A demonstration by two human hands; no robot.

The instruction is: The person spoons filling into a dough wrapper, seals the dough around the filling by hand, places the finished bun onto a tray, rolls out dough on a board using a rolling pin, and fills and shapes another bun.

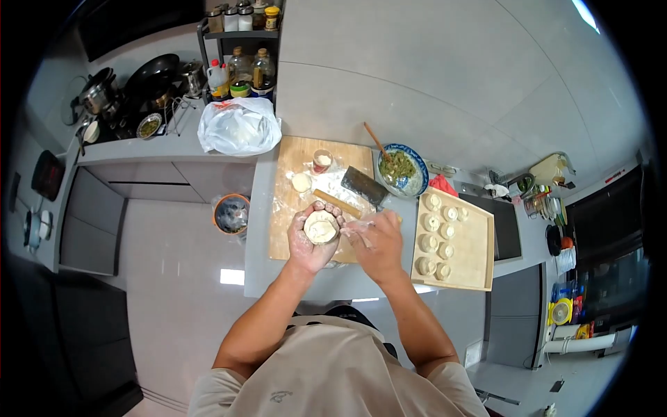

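Observation:
My left hand (310, 244) is palm up above the wooden board (288, 243), its fingers curled round a pale round dough wrapper (322, 228). Just to its right, my right hand (379, 243) hangs palm down, with floury, slightly blurred fingers stretched toward the wrapper's edge. Behind the hands a rolling pin (336, 202) lies on the board, partly covered by my right hand. Flour, a flat dough disc (301, 182), a small glass (322, 161) with white powder and a dark rectangular block or blade (364, 186) are also on the board.
A blue-patterned bowl (419, 182) of green filling holds a wooden-handled utensil (376, 139). The wooden tray (472, 260) at right carries several shaped dough pieces (429, 243). At back left is a white plastic bag (240, 126); an orange-rimmed bin (231, 213) stands on the floor.

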